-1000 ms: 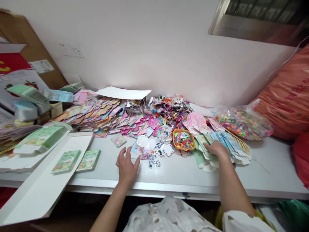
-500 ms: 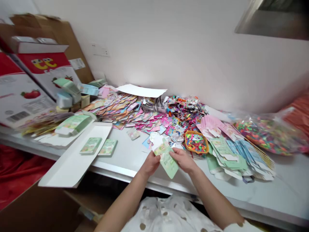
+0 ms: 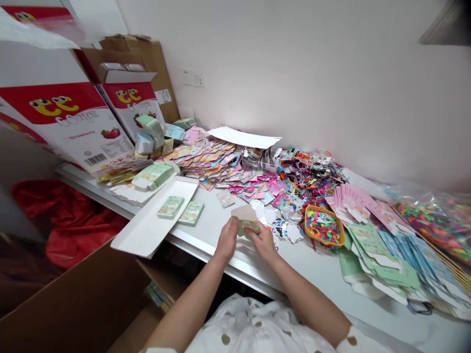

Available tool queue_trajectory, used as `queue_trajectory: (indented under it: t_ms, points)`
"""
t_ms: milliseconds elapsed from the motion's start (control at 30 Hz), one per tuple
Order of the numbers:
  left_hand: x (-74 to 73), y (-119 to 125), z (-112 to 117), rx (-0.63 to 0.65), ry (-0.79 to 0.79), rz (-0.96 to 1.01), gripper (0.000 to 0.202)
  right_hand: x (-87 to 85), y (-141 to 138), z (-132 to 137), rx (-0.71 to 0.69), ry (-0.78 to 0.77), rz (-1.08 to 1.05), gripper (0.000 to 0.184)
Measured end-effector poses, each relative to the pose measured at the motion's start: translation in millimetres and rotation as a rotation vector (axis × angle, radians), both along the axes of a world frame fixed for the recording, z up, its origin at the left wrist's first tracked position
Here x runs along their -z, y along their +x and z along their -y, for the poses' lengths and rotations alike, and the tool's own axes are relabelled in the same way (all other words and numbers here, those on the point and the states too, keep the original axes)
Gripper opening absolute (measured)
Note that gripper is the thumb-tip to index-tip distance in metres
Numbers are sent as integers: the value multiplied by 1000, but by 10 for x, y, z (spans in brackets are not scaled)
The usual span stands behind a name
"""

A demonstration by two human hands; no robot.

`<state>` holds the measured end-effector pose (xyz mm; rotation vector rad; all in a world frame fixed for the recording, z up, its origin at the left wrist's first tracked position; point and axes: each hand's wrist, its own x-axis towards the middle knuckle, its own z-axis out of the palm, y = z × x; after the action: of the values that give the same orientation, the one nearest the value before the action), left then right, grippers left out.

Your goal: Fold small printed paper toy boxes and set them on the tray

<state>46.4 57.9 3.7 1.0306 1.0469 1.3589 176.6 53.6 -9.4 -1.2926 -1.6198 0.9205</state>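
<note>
A white table (image 3: 309,277) runs beneath both hands and out to either side. Far off to the left of the left hand stands a red-and-white strawberry carton (image 3: 61,130). Beyond the hands, toward the wall, spreads a heap of packets (image 3: 206,162) in pink and orange. A long white tray (image 3: 147,230) lies left of the left hand, overhanging the table's front edge. To the right of the right hand, flat green cartons (image 3: 382,255) overlap in a fan; nearer that hand, an orange basket (image 3: 343,238) contains brightly coloured pieces. The left hand (image 3: 227,241) is curled in, thumb and fingers pinching one side of a small carton (image 3: 250,224); the right hand (image 3: 265,242) pinches the other side, its fingers likewise bent. Held between the two hands, the carton is pale green with blurred print on a narrow strip, and a plain beige-grey panel stands up behind that strip. Left of the left hand sit two small green boxes (image 3: 171,207), one in the tray, the other just beside it.
</note>
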Motion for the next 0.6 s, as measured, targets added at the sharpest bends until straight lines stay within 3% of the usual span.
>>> queue_trajectory:
  t_ms: [133,200,267,400,500,600]
  points:
    - [78,-71,37,-70,-14,38,48,150,-75,-46,-49,83,296,31]
    - [141,-135,44,-54,-38,89,43,165,-71,-11,-110,68,290,36]
    - [201,-188,65,-39,-80,129,40,146,-41,40,-189,-12,149,39]
    - [244,-215,177,-27,-126,12,32,52,28,123,-209,-425,-301,52]
    - [166,-202,260,-60,-137,-109,32,-46,39,150,-167,-592,-539,55]
    - [18,-229,275,-56,-176,-108,38,-155,38,137,-249,-636,-653,55]
